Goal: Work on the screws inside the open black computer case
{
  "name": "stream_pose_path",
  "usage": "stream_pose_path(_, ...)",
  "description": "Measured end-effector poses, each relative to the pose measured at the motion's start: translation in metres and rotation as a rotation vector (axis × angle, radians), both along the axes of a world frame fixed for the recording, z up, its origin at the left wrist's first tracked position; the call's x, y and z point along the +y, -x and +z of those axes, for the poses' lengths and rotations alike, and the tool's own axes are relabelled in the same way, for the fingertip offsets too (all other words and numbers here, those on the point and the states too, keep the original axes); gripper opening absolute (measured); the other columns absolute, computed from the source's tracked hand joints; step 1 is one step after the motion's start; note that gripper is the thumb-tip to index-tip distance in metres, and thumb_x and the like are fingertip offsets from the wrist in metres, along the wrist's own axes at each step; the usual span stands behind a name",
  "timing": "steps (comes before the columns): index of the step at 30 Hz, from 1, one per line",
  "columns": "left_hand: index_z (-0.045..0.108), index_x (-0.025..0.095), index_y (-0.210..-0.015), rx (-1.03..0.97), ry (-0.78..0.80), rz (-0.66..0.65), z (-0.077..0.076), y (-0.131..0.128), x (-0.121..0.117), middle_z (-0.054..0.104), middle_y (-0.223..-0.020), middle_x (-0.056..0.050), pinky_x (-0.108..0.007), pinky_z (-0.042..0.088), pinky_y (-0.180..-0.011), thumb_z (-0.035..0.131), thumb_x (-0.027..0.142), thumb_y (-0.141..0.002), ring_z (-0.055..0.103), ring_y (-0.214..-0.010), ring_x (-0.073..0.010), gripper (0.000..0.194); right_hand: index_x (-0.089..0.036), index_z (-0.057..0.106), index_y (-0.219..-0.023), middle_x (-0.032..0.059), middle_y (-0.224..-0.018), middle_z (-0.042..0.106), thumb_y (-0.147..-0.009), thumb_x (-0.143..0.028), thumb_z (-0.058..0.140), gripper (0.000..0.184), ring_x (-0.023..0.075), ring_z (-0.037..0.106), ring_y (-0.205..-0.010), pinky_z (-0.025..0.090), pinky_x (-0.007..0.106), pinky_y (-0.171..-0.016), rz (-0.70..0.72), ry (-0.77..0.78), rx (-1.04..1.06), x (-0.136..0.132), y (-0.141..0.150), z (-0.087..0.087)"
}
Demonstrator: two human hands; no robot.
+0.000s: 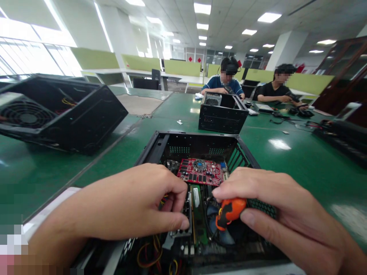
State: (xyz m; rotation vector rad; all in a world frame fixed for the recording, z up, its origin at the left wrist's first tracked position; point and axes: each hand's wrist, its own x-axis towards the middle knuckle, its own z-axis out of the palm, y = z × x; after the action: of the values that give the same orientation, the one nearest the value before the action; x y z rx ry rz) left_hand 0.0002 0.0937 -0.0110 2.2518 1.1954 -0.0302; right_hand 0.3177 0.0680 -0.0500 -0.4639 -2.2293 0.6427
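Observation:
An opened black computer case point(197, 141) lies in front of me, with both hands inside it. My left hand point(155, 202) is closed, its thumb and curled fingers on a perforated metal bracket point(187, 229). In my right hand point(283, 206) is a screwdriver point(233, 210) with an orange and black handle, held over the cooling fan point(225, 235); its shaft is hidden. Between the hands stands a green memory module point(197, 217). Beyond them sits a red graphics card point(200, 172). Yellow and red cables point(150, 256) loop at the lower left.
Another open case point(94, 114) stands tilted at the left on the green table point(155, 122). Across the table, two people work, one point(222, 82) behind a third case point(219, 118), the other point(273, 89) with dark parts. Black equipment point(344, 133) lies at the right.

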Motion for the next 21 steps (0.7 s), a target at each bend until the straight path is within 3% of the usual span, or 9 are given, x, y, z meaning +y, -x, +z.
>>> stream_pose_path(4, 0.08, 0.031, -0.078, -0.01, 0.014, -0.002, 0.0, 0.0, -0.001, 0.077, -0.071, 0.006, -0.032, 0.044, -0.062, 0.095, 0.032, -0.097, 0.069, -0.064, -0.0179, 0.024, -0.025, 0.085, -0.126, -0.0007, -0.106, 0.095, -0.109, -0.022, 0.099, 0.022, 0.0166, 0.086, -0.088, 0.067, 0.028, -0.083, 0.024, -0.056, 0.074, 0.008, 0.002, -0.005)
stream_pose_path(7, 0.081, 0.031, -0.078, -0.029, 0.018, -0.009, 0.0, 0.0, 0.0, 0.078, -0.071, 0.006, -0.033, 0.044, -0.062, 0.096, 0.034, -0.096, 0.069, -0.064, -0.0181, 0.024, -0.026, 0.078, -0.108, -0.0069, -0.089, 0.085, -0.103, -0.042, 0.114, 0.04, 0.0116, 0.073, -0.072, 0.055, 0.024, -0.069, 0.002, -0.076, 0.103, 0.012, 0.004, -0.009)
stream_pose_path(10, 0.081, 0.031, -0.078, -0.038, 0.009, -0.017, -0.001, 0.0, 0.001, 0.078, -0.071, 0.006, -0.032, 0.043, -0.061, 0.097, 0.035, -0.098, 0.068, -0.064, -0.018, 0.026, -0.026, 0.074, -0.102, -0.0088, -0.084, 0.081, -0.098, -0.053, 0.12, 0.053, 0.0098, 0.069, -0.068, 0.051, 0.023, -0.065, -0.016, -0.081, 0.109, 0.013, 0.006, -0.01)
stream_pose_path(13, 0.081, 0.031, -0.078, -0.025, 0.006, -0.01, -0.002, 0.0, 0.002, 0.077, -0.07, 0.006, -0.032, 0.043, -0.061, 0.098, 0.034, -0.098, 0.068, -0.063, -0.0181, 0.027, -0.025, 0.079, -0.106, -0.0066, -0.089, 0.086, -0.099, -0.04, 0.119, 0.043, 0.0105, 0.075, -0.072, 0.056, 0.023, -0.069, 0.006, -0.06, 0.114, 0.011, 0.006, -0.008)
stream_pose_path(16, 0.081, 0.032, -0.078, -0.022, 0.003, -0.009, -0.002, 0.0, 0.001, 0.077, -0.07, 0.006, -0.032, 0.044, -0.062, 0.098, 0.034, -0.098, 0.069, -0.064, -0.0185, 0.027, -0.024, 0.09, -0.122, 0.0012, -0.106, 0.096, -0.106, -0.02, 0.103, 0.022, 0.0178, 0.089, -0.091, 0.07, 0.028, -0.085, 0.021, 0.008, 0.091, 0.009, 0.004, -0.005)
stream_pose_path(19, 0.081, 0.032, -0.078, -0.014, 0.005, -0.01, 0.0, -0.001, 0.0, 0.079, -0.072, 0.006, -0.032, 0.044, -0.063, 0.097, 0.033, -0.098, 0.069, -0.065, -0.0182, 0.026, -0.024, 0.092, -0.143, 0.0054, -0.124, 0.102, -0.11, -0.01, 0.088, 0.036, 0.0214, 0.097, -0.11, 0.077, 0.031, -0.103, 0.025, 0.005, 0.051, 0.007, 0.0, -0.002)
stream_pose_path(21, 0.08, 0.031, -0.077, 0.001, 0.012, -0.003, 0.001, -0.001, -0.001, 0.079, -0.072, 0.006, -0.032, 0.045, -0.063, 0.097, 0.033, -0.098, 0.069, -0.065, -0.0182, 0.027, -0.025, 0.092, -0.146, 0.0052, -0.128, 0.103, -0.109, -0.006, 0.084, 0.042, 0.0215, 0.099, -0.112, 0.079, 0.029, -0.105, -0.032, -0.031, 0.055, 0.006, -0.001, -0.001)
